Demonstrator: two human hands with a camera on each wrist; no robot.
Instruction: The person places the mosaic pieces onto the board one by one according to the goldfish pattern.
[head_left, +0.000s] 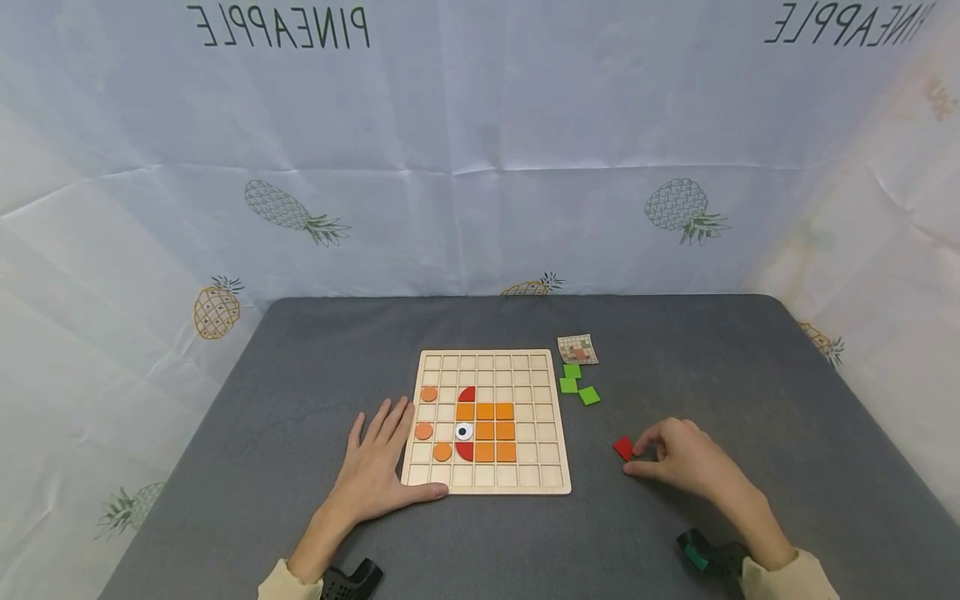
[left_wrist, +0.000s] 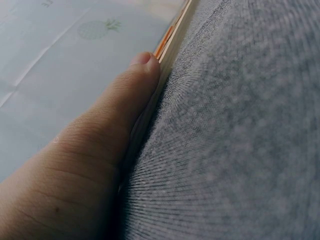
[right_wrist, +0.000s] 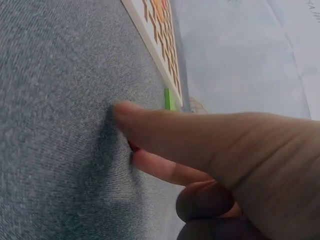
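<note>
A wooden grid board (head_left: 534, 477) lies on the table. My left hand (head_left: 375, 477) rests at its near left corner, fingers spread along the left side and thumb along the front edge; the left wrist view shows the thumb (left_wrist: 127, 95) against that edge. On the board sit several orange squares (head_left: 485, 432), two red quarter-round pieces (head_left: 465, 452), a round eye piece (head_left: 464, 432) and three orange discs (head_left: 442, 452). To the right, my right hand (head_left: 686, 457) pinches a small red tile (head_left: 622, 448) between thumb and index finger, low over the table; in the right wrist view the thumb mostly hides it.
Three green square tiles (head_left: 589, 396) lie beside the board's right side. Behind them is a small picture card (head_left: 577, 349) with a grid pattern. The grey table (head_left: 697, 350) ends at a pineapple-print curtain (head_left: 487, 125) at the back.
</note>
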